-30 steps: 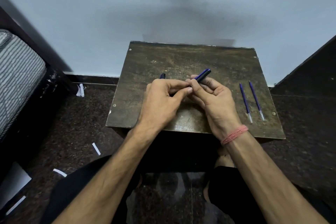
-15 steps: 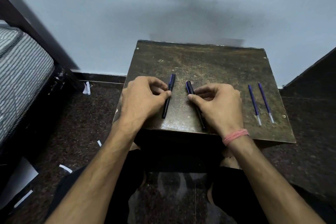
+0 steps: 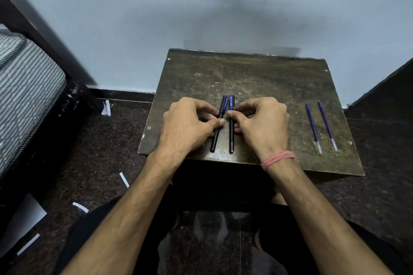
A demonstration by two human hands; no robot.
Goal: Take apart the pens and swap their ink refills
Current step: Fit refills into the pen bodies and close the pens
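Two dark blue capped pens lie side by side on the small brown table (image 3: 257, 78), caps pointing away from me. My left hand (image 3: 187, 125) pinches the left pen (image 3: 215, 143) between thumb and fingers. My right hand (image 3: 263, 125) pinches the right pen (image 3: 231, 140) the same way. Both pens rest flat on the wood, nearly parallel and a finger's width apart. Two thin blue ink refills, one at the left (image 3: 312, 126) and one at the right (image 3: 327, 125), lie apart at the right side of the table, tips toward me.
The table stands against a pale wall. A striped mattress (image 3: 26, 91) on a dark frame is at the left. White paper scraps (image 3: 80, 206) lie on the dark speckled floor. A dark panel (image 3: 384, 87) rises at the right.
One second ago both hands held a pen lifted above the table. Since then each hand has laid a pen flat, and the two pens have been slid closer together.
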